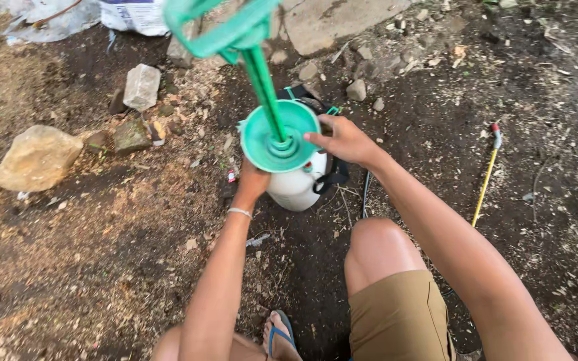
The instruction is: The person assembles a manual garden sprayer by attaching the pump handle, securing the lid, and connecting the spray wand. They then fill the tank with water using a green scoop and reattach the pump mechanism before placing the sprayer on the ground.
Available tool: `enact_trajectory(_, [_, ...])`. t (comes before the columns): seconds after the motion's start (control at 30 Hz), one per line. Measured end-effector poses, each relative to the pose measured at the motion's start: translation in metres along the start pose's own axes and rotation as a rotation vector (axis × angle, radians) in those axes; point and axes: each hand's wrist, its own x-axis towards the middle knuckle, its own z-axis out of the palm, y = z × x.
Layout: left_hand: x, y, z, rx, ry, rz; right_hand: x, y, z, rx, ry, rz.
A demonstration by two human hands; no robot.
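Observation:
A white pump sprayer tank (295, 188) stands on the dirt in front of me. Its green funnel-shaped top (262, 142) carries a green pump rod (261, 83) that rises to a green handle (219, 30) near the camera. My left hand (252, 183) grips the tank's left side just under the green top. My right hand (346, 140) rests on the right rim of the green top, fingers curled over its edge. A black strap (334, 176) hangs on the tank's right side.
A yellow spray wand (486, 177) lies on the ground to the right. Large stones (37, 156) and a grey block (142, 85) sit to the left, with smaller stones behind the tank. My knees and a sandalled foot (279, 334) are at the bottom.

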Motion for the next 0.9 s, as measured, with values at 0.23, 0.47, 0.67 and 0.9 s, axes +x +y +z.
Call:
enact_trajectory(0.23, [-0.011,-0.019,0.025,0.056,0.34,-0.27,0.009,0.018,0.018,-0.176,0.089,-0.09])
enact_trajectory(0.47, [0.015,-0.023,0.019,-0.11,0.247,-0.253,0.03,0.051,-0.004,0.016,0.019,-0.185])
enact_trajectory(0.67, [0.011,-0.019,0.013,-0.104,0.291,-0.205,0.043,0.049,-0.009,-0.178,-0.096,-0.038])
enact_trajectory(0.9, [0.008,-0.002,0.012,-0.006,0.179,-0.14,0.028,0.044,-0.004,-0.071,-0.051,-0.254])
